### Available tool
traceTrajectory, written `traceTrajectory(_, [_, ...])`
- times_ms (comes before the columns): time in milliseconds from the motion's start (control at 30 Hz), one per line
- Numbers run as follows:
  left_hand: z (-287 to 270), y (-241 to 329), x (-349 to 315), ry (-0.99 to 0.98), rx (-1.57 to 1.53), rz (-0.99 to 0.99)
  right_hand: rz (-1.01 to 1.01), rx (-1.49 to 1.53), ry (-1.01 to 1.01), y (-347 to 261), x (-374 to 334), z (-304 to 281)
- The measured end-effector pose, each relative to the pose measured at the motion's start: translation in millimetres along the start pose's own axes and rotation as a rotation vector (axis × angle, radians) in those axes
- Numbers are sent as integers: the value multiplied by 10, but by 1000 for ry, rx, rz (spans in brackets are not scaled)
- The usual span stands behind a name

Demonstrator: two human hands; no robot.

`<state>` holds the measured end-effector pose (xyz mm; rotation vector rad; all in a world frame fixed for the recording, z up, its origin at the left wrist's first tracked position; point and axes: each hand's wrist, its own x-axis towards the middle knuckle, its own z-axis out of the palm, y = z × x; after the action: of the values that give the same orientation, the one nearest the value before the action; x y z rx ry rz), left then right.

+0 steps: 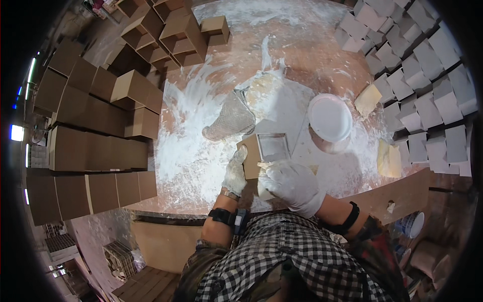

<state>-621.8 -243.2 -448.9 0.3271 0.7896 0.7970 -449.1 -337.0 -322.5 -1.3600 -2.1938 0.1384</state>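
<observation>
My left hand (pixel 235 172), in a pale dusty glove, grips the left side of a small brown cardboard box (pixel 250 157), its thumb along the edge. Against the box's right side is a square grey-rimmed frame (pixel 287 146) with a whitish inside; whether it is part of the box I cannot tell. My right hand (pixel 294 185), in a white glove, is closed just right of the box. A pale yellowish edge shows under its fingers, but what it holds is mostly hidden. A crumpled grey-brown cloth (pixel 230 118) lies beyond my left hand.
A round white tub (pixel 330 118) stands right of the frame on the white-smeared table (pixel 322 65). Yellowish sponge-like blocks (pixel 389 158) lie at the right. Brown boxes (pixel 90 146) are stacked along the left, and rows of white boxes (pixel 432 108) line the right.
</observation>
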Motion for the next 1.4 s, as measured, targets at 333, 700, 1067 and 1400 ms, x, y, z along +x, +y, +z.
traceTrajectory(333, [78,94,-102,-25,-15,18,283,-172,-74,743,-63,-266])
traceTrajectory(700, [13,30,-65,-39,-4,11,554,151,-317,790,-17,-135])
traceTrajectory(1067, [289,125,-154,-16,18,11,662,752,-28,656,-1184,-7])
traceTrajectory(1400, [809,189,-190,22,312,65,735,859,255,860,-1088,-168])
